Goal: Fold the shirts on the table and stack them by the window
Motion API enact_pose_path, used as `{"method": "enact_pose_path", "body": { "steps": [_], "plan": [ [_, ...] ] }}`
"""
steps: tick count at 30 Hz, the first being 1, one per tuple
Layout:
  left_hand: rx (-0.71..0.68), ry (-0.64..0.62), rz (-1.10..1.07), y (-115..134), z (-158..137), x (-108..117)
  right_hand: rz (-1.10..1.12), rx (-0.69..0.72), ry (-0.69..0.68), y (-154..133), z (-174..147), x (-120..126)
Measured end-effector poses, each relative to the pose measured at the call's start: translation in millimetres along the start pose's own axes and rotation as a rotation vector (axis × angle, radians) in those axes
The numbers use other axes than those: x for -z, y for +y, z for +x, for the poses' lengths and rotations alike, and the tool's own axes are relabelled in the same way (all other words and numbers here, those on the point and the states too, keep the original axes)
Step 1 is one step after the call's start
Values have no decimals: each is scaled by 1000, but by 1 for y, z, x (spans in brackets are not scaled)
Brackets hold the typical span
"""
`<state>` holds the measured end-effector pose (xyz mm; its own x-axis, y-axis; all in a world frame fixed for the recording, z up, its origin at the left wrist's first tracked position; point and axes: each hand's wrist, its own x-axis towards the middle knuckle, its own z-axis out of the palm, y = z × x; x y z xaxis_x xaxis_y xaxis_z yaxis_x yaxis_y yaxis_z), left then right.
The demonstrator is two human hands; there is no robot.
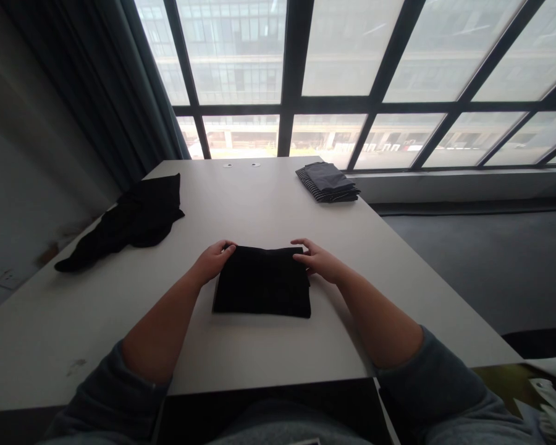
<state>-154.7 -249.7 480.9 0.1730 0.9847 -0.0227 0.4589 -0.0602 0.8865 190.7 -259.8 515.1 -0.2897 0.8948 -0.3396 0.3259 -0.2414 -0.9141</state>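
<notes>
A black folded garment (262,282) lies flat as a neat rectangle on the white table, close in front of me. My left hand (214,259) pinches its far left corner, the thumb on top of the cloth. At the far right corner, my right hand (319,259) has its thumb on the cloth; the index finger is raised a little above the edge and the other fingers are partly hidden behind it. Which kind of garment this is cannot be told from the folded shape.
Loose black clothing (134,216) lies spread along the left side of the white table (241,210). A stack of folded clothes (328,182), grey and striped, stands at the far right edge. Windows and a dark curtain (97,74) are beyond. White objects (553,402) lie at the lower right.
</notes>
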Motion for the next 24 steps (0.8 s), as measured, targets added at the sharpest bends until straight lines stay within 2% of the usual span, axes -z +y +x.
{"method": "enact_pose_path", "body": {
  "steps": [2, 5, 7, 9, 11, 13, 18, 21, 24],
  "plan": [
    [24, 96, 89, -3, 2, -2, -24, 48, -88, -3, -5, -2],
    [80, 223, 160, -8, 6, -5, 69, 193, -191, -4, -9, -9],
    [107, 261, 177, -11, 8, -6, 66, 245, -223, -4, -9, -14],
    [120, 273, 198, -12, 10, -8, -57, 249, -255, -3, -9, -17],
    [118, 257, 228, -12, 11, -8, -218, 240, -259, -2, -7, -20],
    [116, 221, 273, -12, 12, -7, -306, 233, -205, 0, -5, -21],
    [146, 43, 458, -11, 11, 3, -291, 249, -31, 5, 2, -21],
    [137, -57, 587, -3, 1, 7, -310, 283, -25, 5, 1, -22],
    [67, -89, 669, 12, -12, 1, -351, 356, -62, 2, -1, -23]
  ]
}}
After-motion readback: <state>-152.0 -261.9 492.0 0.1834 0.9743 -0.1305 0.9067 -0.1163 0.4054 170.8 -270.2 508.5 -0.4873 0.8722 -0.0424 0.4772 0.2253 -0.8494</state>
